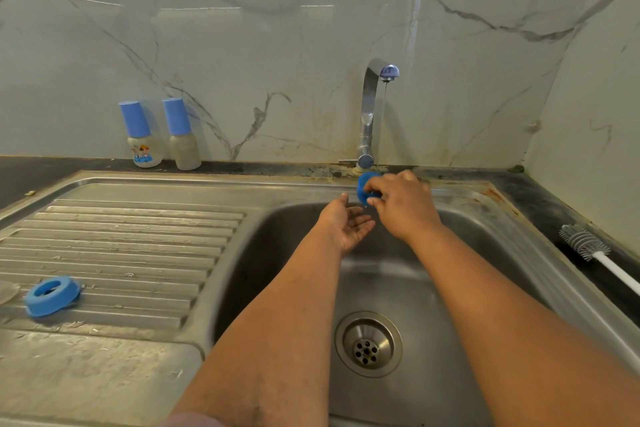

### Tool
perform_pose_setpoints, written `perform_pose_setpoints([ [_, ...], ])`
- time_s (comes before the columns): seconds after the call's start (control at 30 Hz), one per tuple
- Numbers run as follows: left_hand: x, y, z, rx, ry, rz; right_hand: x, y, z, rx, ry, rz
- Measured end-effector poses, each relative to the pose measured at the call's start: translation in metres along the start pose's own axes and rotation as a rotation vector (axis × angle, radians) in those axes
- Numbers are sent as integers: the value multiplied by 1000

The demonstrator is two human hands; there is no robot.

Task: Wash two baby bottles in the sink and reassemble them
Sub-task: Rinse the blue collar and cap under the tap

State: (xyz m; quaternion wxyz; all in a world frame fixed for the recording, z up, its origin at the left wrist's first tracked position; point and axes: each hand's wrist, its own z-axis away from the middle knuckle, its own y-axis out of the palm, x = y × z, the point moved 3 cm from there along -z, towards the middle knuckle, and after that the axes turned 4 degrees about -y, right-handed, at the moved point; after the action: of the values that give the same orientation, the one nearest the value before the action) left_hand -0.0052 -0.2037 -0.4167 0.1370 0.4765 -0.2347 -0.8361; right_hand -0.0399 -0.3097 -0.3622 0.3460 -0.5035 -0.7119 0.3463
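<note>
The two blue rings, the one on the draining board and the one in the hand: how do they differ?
The blue ring on the draining board lies flat, untouched, its hole showing. The blue ring in the right hand is gripped on edge under the tap's thin stream, partly hidden by fingers. Both look the same blue.

Home kitchen, we judge: stainless sink (485, 253) with ribbed drainboard (121, 239), running tap (372, 107), marble-look wall tiles (277, 28), dark table (540, 198), bottle brush (585, 243), two capped baby bottles (162, 135).
</note>
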Motion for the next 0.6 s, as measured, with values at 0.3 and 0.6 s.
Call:
perform_pose_setpoints([
  [0.3, -2, 0, 3, 7, 40, -57, -17, 15, -4, -22, 209, -445],
  [0.6, -6, 9, 11, 165, 100, 82, -23, 25, 0, -82, 720, -877],
])
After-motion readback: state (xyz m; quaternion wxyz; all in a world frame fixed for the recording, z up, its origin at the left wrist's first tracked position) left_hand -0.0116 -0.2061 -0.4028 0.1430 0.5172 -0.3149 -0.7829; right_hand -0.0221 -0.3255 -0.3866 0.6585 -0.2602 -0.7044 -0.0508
